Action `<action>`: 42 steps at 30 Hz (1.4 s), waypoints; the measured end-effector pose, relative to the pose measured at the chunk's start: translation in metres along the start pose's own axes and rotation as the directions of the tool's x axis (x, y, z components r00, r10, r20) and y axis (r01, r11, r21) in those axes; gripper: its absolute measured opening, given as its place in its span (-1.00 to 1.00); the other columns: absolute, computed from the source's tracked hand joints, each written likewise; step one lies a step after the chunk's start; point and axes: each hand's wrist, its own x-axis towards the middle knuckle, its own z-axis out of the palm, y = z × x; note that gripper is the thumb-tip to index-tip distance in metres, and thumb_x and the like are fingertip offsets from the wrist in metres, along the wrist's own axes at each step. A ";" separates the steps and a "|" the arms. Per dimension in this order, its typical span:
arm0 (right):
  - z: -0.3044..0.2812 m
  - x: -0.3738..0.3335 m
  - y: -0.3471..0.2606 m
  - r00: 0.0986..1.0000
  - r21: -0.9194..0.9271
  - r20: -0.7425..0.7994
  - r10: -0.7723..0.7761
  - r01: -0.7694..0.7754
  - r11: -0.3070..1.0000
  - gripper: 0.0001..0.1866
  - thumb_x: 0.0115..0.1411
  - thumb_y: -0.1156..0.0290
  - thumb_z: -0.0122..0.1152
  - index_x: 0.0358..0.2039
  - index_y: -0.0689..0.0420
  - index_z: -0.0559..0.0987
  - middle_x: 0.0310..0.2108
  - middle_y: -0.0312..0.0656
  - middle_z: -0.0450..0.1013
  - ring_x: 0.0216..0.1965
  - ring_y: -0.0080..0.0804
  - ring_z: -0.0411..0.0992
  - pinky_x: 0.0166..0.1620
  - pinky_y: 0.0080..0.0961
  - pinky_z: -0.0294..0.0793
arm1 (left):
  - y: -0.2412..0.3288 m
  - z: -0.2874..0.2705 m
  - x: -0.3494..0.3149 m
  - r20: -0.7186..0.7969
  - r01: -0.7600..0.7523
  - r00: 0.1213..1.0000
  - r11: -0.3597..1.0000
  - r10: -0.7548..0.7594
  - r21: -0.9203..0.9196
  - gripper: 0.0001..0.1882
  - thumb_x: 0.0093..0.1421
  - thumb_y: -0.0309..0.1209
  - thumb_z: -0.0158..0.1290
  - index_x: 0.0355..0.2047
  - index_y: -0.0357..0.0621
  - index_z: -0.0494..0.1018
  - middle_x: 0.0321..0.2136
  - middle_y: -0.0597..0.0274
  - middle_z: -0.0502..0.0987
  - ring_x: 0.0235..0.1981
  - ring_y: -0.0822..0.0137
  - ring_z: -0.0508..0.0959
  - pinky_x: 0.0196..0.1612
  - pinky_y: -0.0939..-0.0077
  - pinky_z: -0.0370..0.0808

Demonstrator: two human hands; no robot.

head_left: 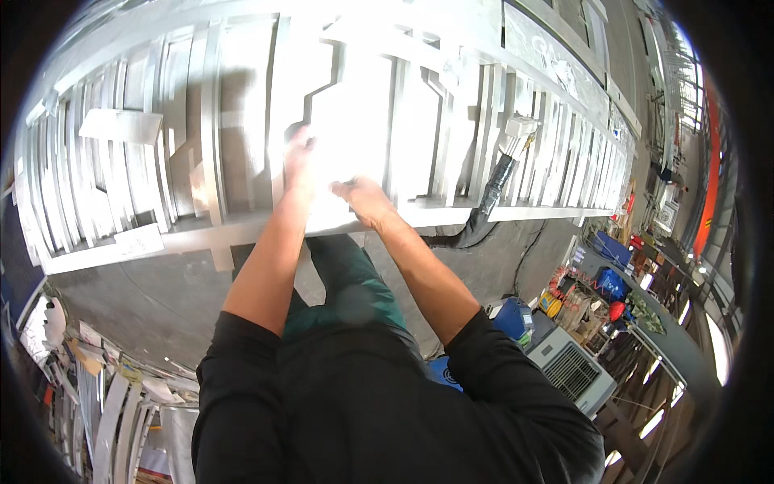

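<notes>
My left hand (298,161) is over a bright metal frame (214,121), its fingers curled beside a small dark shape. Glare and blur hide what that hand grips. Close by on the right, my right hand (367,200) has its fingers drawn together low over the near rail (193,239) of the frame. Whatever it pinches is lost in the white glare. Both forearms reach forward from black sleeves, and the hands are a short way apart.
A tool with a pale block-shaped head (521,127) and black-wrapped hose (493,189) rests across the frame at right. Pale plates (121,127) lie on its left part. A grey vented machine (568,367) stands lower right; metal strips (113,419) are piled lower left.
</notes>
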 end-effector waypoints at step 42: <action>0.007 -0.007 -0.006 0.985 0.021 -0.157 0.072 -0.069 0.997 -0.54 0.14 0.58 0.28 0.03 0.37 0.37 -0.29 -0.22 0.46 -0.40 -0.58 0.38 -0.44 -0.62 0.43 | 0.002 0.001 -0.029 0.078 -0.142 0.988 0.985 0.135 0.101 -0.70 0.29 -0.44 -0.03 -0.03 -0.32 0.49 -0.26 -0.12 0.61 -0.25 0.02 0.60 -0.11 0.27 0.49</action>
